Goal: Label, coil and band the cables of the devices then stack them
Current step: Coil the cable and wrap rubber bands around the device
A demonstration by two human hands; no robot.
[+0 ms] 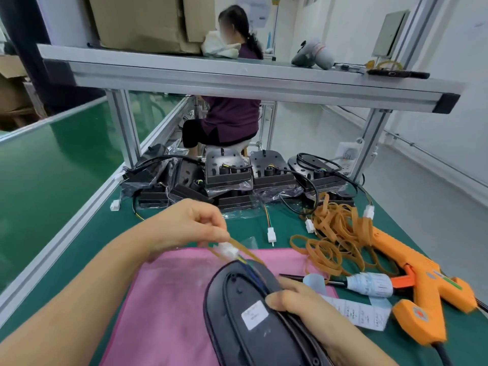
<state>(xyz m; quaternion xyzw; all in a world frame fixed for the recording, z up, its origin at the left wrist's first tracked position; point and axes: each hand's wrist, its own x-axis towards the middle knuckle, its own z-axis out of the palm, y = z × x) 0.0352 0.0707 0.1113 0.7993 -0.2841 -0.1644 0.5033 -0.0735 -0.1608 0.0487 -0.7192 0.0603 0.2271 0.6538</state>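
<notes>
A black oval device [243, 320] with a white label [254, 314] lies on a pink cloth [163, 299] in front of me. My right hand [298, 299] grips its coiled black cable against the device's edge. My left hand [192, 223] pinches a tan rubber band [243, 248], stretched over the cable's white connector [227, 250]. Coloured wires run from the connector down to the device.
Several black devices [229, 175] with loose cables stand stacked at the table's back. A heap of rubber bands [335, 233], an orange glue gun [420, 283], a label roll [369, 285] and label strip [356, 313] lie right. A person [232, 114] sits beyond the shelf frame.
</notes>
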